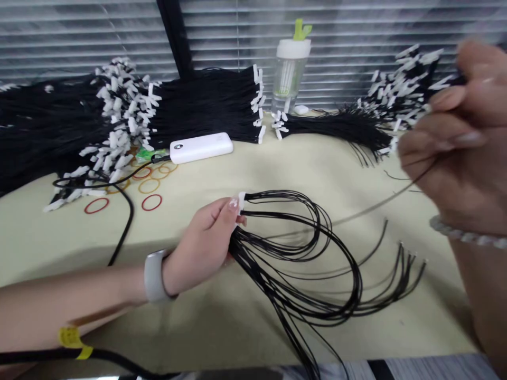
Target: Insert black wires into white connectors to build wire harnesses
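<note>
My left hand (208, 240) pinches a bundle of thin black wires (340, 295) near its white connectors (242, 199). From there the wires loop out to the right over the table, and several loose ends with small bright tips lie apart from the loops. Raised at the right, my right hand (463, 116) has its fingers curled together, with a single thin wire (376, 205) running from them back toward the bundle. That hand is slightly blurred, and the wire's end inside the fingers is hidden.
Along the back lie stacks of black wires (206, 105) with white connectors. A white power bank (202, 148) with a black cable, rubber bands (152, 202) and a clear bottle (287, 79) with a green-topped lid share the table (190, 327). Another black cable (114, 360) crosses the lower left.
</note>
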Motion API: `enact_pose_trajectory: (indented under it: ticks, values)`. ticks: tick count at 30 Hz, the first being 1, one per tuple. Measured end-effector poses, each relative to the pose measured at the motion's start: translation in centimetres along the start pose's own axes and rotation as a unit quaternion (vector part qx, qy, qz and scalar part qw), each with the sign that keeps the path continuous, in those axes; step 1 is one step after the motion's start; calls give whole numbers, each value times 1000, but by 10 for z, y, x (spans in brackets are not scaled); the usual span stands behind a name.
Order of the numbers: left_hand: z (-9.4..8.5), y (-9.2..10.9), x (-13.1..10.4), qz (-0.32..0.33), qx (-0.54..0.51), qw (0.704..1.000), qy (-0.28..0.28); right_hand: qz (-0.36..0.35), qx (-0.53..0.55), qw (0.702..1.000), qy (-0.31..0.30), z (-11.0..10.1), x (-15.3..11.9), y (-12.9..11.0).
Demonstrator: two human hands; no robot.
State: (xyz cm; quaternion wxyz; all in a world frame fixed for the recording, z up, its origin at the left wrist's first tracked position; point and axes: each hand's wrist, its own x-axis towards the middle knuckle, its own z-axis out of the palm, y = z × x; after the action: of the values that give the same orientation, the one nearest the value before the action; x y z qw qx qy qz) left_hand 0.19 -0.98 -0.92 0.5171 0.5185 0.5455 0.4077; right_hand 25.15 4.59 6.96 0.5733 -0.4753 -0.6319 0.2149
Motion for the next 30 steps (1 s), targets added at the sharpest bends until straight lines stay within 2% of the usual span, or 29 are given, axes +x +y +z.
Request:
enact_pose_trajectory:
  ticks: [1, 2, 4, 6, 11, 15, 19, 21, 25, 28, 30]
  values:
    - [0, 0, 0, 2, -2, 1000, -2, 46, 68, 997, -10, 7, -7, -4]
    - [0, 0, 1, 2, -5, 1000, -4, 50, 104, 993, -23, 15, -14, -8]
    - [0, 1, 1, -5, -9, 1000, -8, 65, 90, 991, -76, 29, -28, -13]
    - [0, 2, 1, -14, -11, 1000, -8, 65, 47, 992, -98, 36, -35, -15]
    - [-1, 2, 2, 11, 23, 1000, 8, 57, 48, 997, -34, 25, -22, -4]
    - [-3, 0, 3, 8, 3, 1000, 4, 112, 33, 986, -121, 18, -13, 4]
    - [-3, 0, 4, -3, -35, 999, -4, 121, 21, 974, -192, 24, -23, -2]
    - [-2, 1, 3, 0, -35, 999, -11, 86, -39, 975, -199, 30, -32, -10]
    - [-1, 2, 0, -4, -7, 999, -36, -49, -185, 963, -192, 42, -52, -23]
    - [-1, 3, -2, -1, 19, 999, -46, -134, -230, 939, -217, 52, -65, -21]
    - [-1, 4, -3, 12, 43, 998, -48, -161, -241, 928, -233, 57, -71, -16]
